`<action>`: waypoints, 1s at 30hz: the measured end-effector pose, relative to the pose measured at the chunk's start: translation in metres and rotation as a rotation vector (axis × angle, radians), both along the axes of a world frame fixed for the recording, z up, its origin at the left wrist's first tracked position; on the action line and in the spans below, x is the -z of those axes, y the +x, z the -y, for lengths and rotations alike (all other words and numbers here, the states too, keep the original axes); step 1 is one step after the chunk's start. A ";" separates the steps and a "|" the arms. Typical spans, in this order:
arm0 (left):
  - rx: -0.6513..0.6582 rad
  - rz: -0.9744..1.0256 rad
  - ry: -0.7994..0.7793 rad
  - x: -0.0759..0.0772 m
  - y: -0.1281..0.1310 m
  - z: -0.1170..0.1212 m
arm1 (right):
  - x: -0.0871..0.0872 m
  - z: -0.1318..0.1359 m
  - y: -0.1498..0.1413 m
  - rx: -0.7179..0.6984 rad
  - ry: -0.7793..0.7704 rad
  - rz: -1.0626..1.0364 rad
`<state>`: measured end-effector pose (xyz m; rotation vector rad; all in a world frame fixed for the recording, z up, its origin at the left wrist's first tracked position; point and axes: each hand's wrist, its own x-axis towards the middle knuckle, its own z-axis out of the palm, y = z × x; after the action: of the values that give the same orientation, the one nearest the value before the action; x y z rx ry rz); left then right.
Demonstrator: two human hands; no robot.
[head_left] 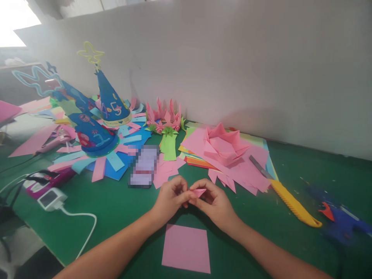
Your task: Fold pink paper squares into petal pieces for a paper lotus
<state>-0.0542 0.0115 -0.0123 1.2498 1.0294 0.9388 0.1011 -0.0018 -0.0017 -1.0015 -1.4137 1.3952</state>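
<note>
Between my two hands is a small folded piece of pink paper, pointed at its right end. My left hand pinches its left side with thumb and fingers. My right hand holds it from the right, thumb below and fingers above; the fingertips of both hands meet around it. Part of the paper is hidden by the fingers. A flat pink paper square lies on the green table just in front of me, below my hands.
Behind my hands stand a pink paper crown, a folded pink paper flower on stacked sheets, and blue cone hats. A yellow-handled knife and a blurred blue tool lie right. A phone and power strip lie left.
</note>
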 end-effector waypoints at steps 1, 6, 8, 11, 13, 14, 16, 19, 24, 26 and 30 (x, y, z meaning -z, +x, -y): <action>0.018 0.023 0.009 0.000 0.000 0.000 | -0.001 -0.001 0.001 0.012 0.045 0.025; -0.016 -0.005 0.228 -0.006 -0.001 -0.002 | -0.010 -0.014 0.021 0.192 0.525 0.374; -0.112 -0.097 0.326 -0.009 -0.003 -0.005 | -0.011 -0.021 0.032 0.203 0.748 0.574; -0.207 -0.186 0.409 -0.010 -0.006 -0.008 | -0.008 -0.029 0.044 0.165 0.896 0.789; -0.214 -0.195 0.420 -0.010 -0.007 -0.008 | -0.004 -0.030 0.046 0.128 0.926 0.903; -0.212 -0.193 0.421 -0.010 -0.007 -0.008 | -0.003 -0.031 0.046 0.114 0.940 0.947; -0.209 -0.188 0.423 -0.010 -0.007 -0.008 | -0.001 -0.031 0.044 0.112 0.966 1.017; -0.206 -0.188 0.421 -0.010 -0.006 -0.007 | 0.001 -0.033 0.041 0.130 0.978 1.098; -0.180 -0.201 0.414 -0.009 -0.006 -0.008 | 0.005 -0.040 0.044 0.127 0.979 1.138; -0.172 -0.218 0.407 -0.009 -0.006 -0.008 | 0.004 -0.040 0.045 0.119 0.957 1.146; -0.157 -0.267 0.394 -0.009 -0.007 -0.008 | -0.002 -0.037 0.044 0.115 0.872 1.185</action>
<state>-0.0609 0.0196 -0.0033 1.6739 1.2016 1.1557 0.1448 0.0348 0.0008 -1.2691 -2.4007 -0.1435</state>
